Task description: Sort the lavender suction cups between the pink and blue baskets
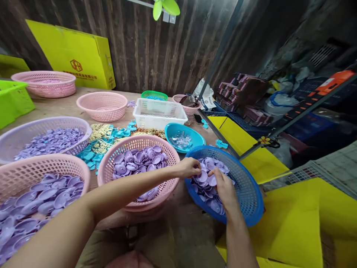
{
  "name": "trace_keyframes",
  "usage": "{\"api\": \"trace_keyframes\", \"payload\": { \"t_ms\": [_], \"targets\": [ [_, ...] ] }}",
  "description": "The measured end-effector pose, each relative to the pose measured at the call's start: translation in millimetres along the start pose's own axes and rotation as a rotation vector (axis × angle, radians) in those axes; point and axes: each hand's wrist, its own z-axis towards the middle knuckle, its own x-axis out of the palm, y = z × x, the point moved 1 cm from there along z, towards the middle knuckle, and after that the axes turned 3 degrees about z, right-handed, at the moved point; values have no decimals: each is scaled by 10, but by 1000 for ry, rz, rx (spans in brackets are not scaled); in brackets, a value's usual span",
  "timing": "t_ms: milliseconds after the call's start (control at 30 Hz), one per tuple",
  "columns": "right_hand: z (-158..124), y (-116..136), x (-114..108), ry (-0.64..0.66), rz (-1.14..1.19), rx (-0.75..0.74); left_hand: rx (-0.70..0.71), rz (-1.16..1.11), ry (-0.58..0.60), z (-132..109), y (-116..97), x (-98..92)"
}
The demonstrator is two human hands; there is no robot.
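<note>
Both hands work over a blue basket (251, 186) that holds a heap of small round purple plastic dishes (214, 204). My left hand (189, 167) reaches across from the left, its fingers closed in a pinch at the edge of a purple dish (202, 176). From the lower right comes my right hand (225, 188), thumb and fingers closed on another purple dish (212, 180). The two dishes are side by side just above the heap. Under my left forearm, a pink basket (103, 173) contains more of these purple dishes (135, 160).
Another pink basket (80, 169) of purple dishes stands lower left, below a lilac basket (86, 130) of small purple parts. Turquoise and cream pieces (100, 143) lie loose between baskets. A turquoise bowl (199, 139) and a white basket (158, 121) stand behind. Yellow cartons (290, 212) flank the right side.
</note>
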Motion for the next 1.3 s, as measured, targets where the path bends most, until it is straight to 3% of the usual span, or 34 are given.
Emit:
{"api": "trace_keyframes", "payload": {
  "t_ms": [133,200,367,467,567,700,767,833,900,967,1033,1133,1300],
  "targets": [
    [65,-169,-188,-23,-260,-19,157,283,-53,267,-128,181],
    [94,-238,-156,76,-453,-61,163,472,-53,327,-106,282],
    [181,-322,-62,606,-744,-140,97,684,243,250,-13,445],
    [260,-308,-198,608,-825,-76,160,667,414,136,-67,403],
    [251,-260,-324,629,-811,-50,223,655,446,14,-127,322],
    [91,-185,-341,862,-607,-215,329,516,312,-143,-59,171],
    [39,-203,-360,881,-557,-208,331,405,145,-220,61,10],
    [46,-258,-405,796,-560,-195,210,342,-107,-310,243,-222],
    [101,-301,-450,633,-573,-229,-10,370,-335,-431,470,-472],
    [163,-271,-445,477,-549,-292,-217,466,-412,-571,696,-655],
    [193,-127,-350,374,-469,-384,-305,558,-364,-689,878,-720],
    [151,264,2,330,-389,-496,-235,647,-223,-749,1028,-634],
    [57,861,922,553,-697,-496,-227,726,-146,-610,1129,-475]
  ]
}}
